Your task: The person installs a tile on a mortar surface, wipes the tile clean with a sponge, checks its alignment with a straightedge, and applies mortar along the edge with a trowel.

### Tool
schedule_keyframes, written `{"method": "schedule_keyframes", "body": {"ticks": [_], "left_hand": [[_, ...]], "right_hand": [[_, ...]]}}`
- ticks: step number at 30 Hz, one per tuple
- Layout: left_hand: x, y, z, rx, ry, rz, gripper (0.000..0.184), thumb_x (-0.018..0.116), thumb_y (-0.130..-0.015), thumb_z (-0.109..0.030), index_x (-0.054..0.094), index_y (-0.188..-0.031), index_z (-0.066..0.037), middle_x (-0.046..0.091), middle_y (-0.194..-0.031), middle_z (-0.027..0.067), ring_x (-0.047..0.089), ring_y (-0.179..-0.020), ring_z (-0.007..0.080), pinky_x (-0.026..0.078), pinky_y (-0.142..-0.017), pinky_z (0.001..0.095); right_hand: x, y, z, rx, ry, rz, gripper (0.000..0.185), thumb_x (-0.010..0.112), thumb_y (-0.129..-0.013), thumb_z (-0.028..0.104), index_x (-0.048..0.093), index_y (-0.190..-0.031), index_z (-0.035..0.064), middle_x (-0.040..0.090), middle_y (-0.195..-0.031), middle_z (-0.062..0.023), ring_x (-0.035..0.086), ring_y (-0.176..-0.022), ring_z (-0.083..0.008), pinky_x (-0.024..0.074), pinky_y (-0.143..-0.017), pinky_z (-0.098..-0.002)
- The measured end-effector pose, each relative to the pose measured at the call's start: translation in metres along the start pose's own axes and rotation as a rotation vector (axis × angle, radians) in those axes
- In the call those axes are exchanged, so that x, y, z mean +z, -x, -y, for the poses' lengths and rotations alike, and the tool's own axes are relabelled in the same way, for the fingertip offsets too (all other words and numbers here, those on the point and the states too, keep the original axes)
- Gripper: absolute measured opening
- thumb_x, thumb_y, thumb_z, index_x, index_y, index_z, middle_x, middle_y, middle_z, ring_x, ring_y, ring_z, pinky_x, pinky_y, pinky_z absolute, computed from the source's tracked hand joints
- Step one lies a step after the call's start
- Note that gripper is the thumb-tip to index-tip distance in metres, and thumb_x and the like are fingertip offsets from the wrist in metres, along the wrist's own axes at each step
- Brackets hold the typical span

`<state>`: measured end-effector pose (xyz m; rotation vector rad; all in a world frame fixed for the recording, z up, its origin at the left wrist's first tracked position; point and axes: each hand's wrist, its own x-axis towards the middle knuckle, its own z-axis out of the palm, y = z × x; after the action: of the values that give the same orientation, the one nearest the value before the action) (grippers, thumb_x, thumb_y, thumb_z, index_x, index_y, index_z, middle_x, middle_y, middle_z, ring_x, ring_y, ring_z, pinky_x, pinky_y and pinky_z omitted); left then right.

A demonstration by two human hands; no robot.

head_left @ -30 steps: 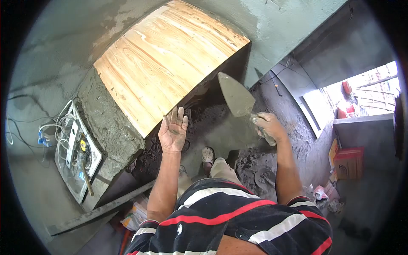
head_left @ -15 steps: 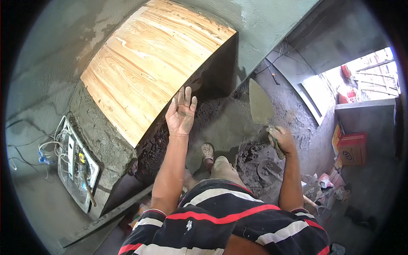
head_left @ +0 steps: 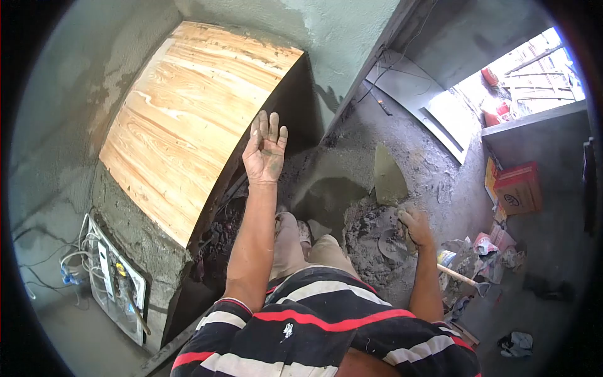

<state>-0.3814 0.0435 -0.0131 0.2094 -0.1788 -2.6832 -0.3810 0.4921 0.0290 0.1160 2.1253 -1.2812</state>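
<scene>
My left hand [head_left: 266,151] is raised in front of me with palm up and fingers apart, smudged with grey and holding nothing. It is nearest the edge of a wood-grain board [head_left: 195,119] that lies on a rough cement ledge [head_left: 135,207]. My right hand [head_left: 414,226] is closed around the handle of a trowel [head_left: 389,177]; the handle is mostly hidden by my fingers. The trowel's broad pointed blade extends away from me, above a heap of wet mortar [head_left: 364,229]. A shovel [head_left: 394,244] rests in that heap, partly hidden behind my right hand.
On the left, a framed panel [head_left: 116,283] with loose wires leans by the ledge. A red cardboard box [head_left: 518,188] and crumpled bags [head_left: 487,244] are at right. A pale plank [head_left: 440,125] lies farther back, near a bright opening. Dark rubble [head_left: 217,242] lies below the board.
My view has shifted, so the board and ledge sit farther left and lower. My right hand and the trowel are lower, nearer the mortar. My left hand stays raised and open.
</scene>
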Motion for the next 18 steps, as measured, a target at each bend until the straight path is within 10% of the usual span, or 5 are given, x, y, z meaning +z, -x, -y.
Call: {"method": "schedule_keyframes", "body": {"ticks": [18], "left_hand": [[0.028, -0.119, 0.065, -0.144, 0.074, -0.108, 0.040, 0.063, -0.101, -0.020, 0.055, -0.139, -0.017, 0.063, -0.130, 0.0110, 0.065, -0.116, 0.0280, 0.055, -0.099, 0.0476]], "right_hand": [[-0.041, -0.043, -0.006, -0.001, 0.131, -0.177, 0.036, 0.057, -0.098, 0.032, 0.071, -0.094, -0.0008, 0.061, -0.062, -0.0062, 0.059, -0.052, -0.0159, 0.0445, -0.050, -0.0322]]}}
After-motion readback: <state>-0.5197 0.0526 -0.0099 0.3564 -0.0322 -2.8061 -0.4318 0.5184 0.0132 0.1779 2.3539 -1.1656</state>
